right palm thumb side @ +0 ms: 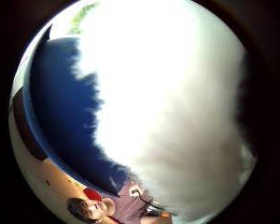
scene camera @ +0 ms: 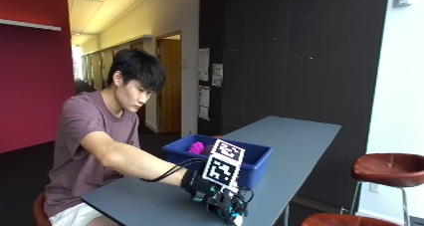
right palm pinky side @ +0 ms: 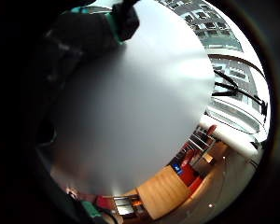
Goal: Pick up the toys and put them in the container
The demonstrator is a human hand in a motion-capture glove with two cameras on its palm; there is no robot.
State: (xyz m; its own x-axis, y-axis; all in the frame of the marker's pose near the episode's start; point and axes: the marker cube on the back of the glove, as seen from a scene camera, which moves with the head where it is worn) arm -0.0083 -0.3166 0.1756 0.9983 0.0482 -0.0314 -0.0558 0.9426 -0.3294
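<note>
Gloved hand low on grey table, blue container — pink toy inside

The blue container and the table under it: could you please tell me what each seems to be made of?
The blue container looks like moulded plastic: one even colour, smooth walls, a rolled rim. The table has a flat, matte grey top, probably laminate, though the look leaves that open.

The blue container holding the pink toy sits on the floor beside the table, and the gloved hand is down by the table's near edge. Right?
Not quite: the outside view shows the blue container on the table, not the floor. The pink toy lies inside it, and the gloved right hand is by the table's near edge.
</note>
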